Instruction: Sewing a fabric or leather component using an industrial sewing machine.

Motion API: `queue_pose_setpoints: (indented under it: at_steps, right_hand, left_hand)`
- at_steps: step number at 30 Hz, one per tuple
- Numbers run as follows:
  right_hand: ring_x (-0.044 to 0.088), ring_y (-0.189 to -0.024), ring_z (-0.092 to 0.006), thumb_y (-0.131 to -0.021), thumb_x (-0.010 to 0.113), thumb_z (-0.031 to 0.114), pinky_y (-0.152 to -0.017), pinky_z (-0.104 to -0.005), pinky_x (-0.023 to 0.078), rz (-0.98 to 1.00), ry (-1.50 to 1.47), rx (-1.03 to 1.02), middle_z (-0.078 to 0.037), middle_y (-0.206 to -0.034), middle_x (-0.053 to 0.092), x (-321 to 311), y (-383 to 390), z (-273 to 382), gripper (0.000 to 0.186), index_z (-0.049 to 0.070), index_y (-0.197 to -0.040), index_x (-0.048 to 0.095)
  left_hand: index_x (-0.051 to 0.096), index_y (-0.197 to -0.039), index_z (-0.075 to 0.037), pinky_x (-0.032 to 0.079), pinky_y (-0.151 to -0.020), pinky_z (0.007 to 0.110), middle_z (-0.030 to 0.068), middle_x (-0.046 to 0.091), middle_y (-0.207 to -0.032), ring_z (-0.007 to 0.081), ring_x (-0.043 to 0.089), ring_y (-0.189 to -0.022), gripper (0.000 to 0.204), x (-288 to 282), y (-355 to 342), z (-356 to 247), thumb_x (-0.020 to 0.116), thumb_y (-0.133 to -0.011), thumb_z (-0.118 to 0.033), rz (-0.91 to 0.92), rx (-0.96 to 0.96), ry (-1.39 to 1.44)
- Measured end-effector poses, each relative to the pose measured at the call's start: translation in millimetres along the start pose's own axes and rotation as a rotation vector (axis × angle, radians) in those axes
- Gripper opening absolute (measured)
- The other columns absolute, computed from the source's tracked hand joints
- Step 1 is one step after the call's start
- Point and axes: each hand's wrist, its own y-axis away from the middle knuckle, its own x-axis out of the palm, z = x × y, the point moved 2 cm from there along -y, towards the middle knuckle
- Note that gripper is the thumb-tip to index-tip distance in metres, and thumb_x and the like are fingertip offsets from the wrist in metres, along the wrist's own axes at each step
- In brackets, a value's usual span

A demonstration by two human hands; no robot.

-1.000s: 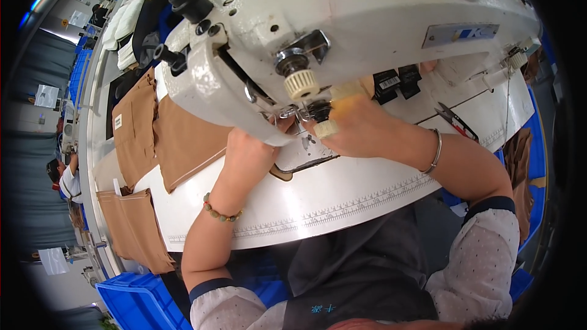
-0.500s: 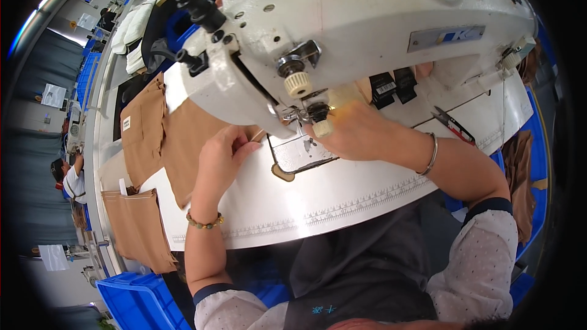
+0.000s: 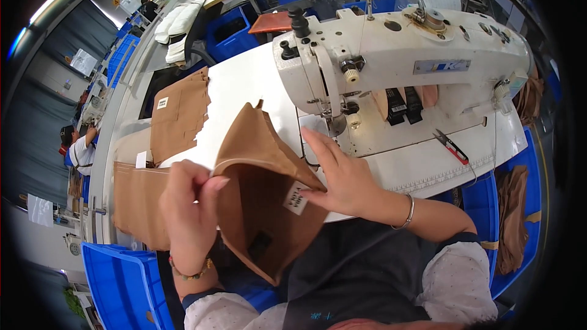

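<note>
A brown fabric pouch hangs in front of me with its mouth gaping and dark inside. A white label with dark print sits at its right inner side, and a small black patch shows deeper in. My left hand pinches the left rim between thumb and fingers. On the other side, my right hand has its fingers stretched and spread outside the rim, while its thumb touches the label. Beyond the hands stands a white sewing machine, its needle area apart from the pouch.
Brown fabric pieces lie stacked at the left, with more nearer me. Red-and-black thread snips rest on the white table. Black labels lie under the machine arm. Blue crates stand at both sides.
The brown fabric has come away from the needle area toward me and is now held up with its mouth spread. Both hands moved nearer; the view shifted back from the machine.
</note>
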Motion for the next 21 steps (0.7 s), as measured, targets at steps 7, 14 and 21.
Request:
queue_pose_setpoints:
  at_steps: [7,14,21]
  right_hand:
    - [0.072,-0.076,-0.0213,-0.078,0.069,0.004,-0.059,-0.0308,0.058,-0.064,0.118,-0.331,-0.013,-0.137,0.062,-34.8,37.8,16.5,0.051,0.006,-0.129,0.064]
    - [0.064,-0.056,-0.0145,-0.085,0.061,0.010,-0.046,-0.0261,0.051,0.340,0.495,-0.343,-0.036,-0.133,0.058,-10.6,88.5,23.7,0.045,-0.011,-0.124,0.063]
    - [0.064,-0.057,-0.0177,-0.091,0.070,0.030,-0.046,-0.0272,0.051,0.465,0.388,-0.344,-0.029,-0.122,0.066,-17.7,86.3,38.9,0.047,-0.008,-0.118,0.066]
  left_hand:
    - [0.054,-0.084,-0.001,0.041,-0.056,0.026,0.0063,0.052,-0.066,0.0119,0.046,-0.062,0.030,-26.5,24.5,75.1,0.083,-0.083,-0.010,0.246,-0.230,0.026]
    - [0.070,-0.113,-0.004,0.056,-0.073,0.037,0.0138,0.073,-0.098,0.0270,0.070,-0.079,0.059,46.0,39.0,83.0,0.089,-0.073,-0.044,0.566,-0.172,0.099]
    - [0.070,-0.098,0.004,0.050,-0.071,0.025,0.0020,0.069,-0.082,0.0092,0.060,-0.075,0.023,96.4,24.9,56.1,0.080,-0.088,-0.015,0.504,-0.353,0.414]
